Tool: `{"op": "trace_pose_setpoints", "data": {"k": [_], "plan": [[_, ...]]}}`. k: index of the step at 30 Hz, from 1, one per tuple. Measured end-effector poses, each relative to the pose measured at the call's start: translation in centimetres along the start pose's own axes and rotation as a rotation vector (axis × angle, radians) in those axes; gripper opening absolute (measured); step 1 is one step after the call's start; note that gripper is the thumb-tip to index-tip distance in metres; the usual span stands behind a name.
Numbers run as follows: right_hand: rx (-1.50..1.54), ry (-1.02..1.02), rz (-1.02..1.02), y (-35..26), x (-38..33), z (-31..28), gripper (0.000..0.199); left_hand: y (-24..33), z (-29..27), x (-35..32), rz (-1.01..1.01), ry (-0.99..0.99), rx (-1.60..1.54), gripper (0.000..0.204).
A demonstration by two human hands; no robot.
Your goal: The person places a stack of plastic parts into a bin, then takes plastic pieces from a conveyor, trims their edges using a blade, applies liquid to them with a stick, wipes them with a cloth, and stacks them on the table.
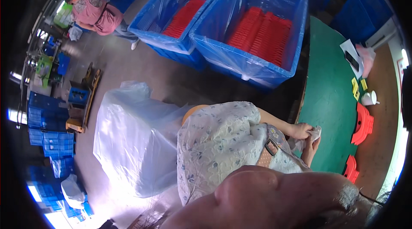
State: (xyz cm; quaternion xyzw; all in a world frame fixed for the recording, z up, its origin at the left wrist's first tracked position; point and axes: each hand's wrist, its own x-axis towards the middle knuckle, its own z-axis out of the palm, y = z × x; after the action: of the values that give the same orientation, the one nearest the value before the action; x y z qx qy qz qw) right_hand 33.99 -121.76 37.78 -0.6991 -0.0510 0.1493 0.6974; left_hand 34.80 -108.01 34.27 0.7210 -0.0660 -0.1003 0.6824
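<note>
At the near edge of the green table (pixel 324 96), my left hand (pixel 301 130) is closed, its fingers pinching a small crumpled whitish piece (pixel 316 133), thin like cloth or film. Just below it, my right hand (pixel 312 146) is raised with its fingers curled up against the same piece. More pale, see-through material (pixel 296 144) shows between my wrists and my patterned clothing; whether it joins the crumpled piece I cannot tell. Two curved red-orange plastic parts, one upper (pixel 363 124) and one lower (pixel 351 169), lie along the table's far side, apart from my hands.
Two blue crates (pixel 249 68) with clear liners hold rows of red plastic parts (pixel 262 35). A white mug (pixel 369 98), yellow pieces (pixel 355 88) and a phone (pixel 352 61) on paper lie along the table. Plastic film covers a bulky block (pixel 128 138). A co-worker (pixel 101 12) stands with one arm outstretched.
</note>
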Motion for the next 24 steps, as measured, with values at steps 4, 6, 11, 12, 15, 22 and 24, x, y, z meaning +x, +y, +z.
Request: {"op": "trace_pose_setpoints", "data": {"k": [4, 6, 11, 12, 15, 22, 24], "plan": [[-0.038, -0.064, 0.02, 1.4, 1.9, 1.3, 0.043, -1.6, -1.6, 0.1, -0.008, 0.083, 0.041, 0.032], [0.046, 0.027, -0.026, 1.6, 2.1, 0.6, 0.038, -1.4, -1.3, 1.5, 0.005, 0.018, 0.041, 0.032], [-0.052, 0.042, 0.002, 2.1, 3.5, -3.0, 0.031, -1.9, -1.0, 1.9, 0.04, 0.012, -0.217, 0.03], [-0.018, 0.041, 0.005, 2.9, 3.5, -3.9, 0.029, -2.5, -1.3, 1.6, -0.044, 0.006, -0.264, 0.03], [-0.115, 0.137, -0.069, 5.1, 2.9, -9.2, 0.035, -5.8, -1.9, 1.1, -0.029, -0.024, -0.151, 0.031], [-0.431, 0.487, -0.129, 6.2, -1.6, -16.5, 0.04, -3.3, -4.0, 0.8, 0.081, 0.03, -0.086, 0.025], [-0.378, 0.429, -0.014, 5.6, -3.2, -15.5, 0.034, -1.9, -4.4, 2.3, 0.089, -0.02, -0.049, 0.026]]}}
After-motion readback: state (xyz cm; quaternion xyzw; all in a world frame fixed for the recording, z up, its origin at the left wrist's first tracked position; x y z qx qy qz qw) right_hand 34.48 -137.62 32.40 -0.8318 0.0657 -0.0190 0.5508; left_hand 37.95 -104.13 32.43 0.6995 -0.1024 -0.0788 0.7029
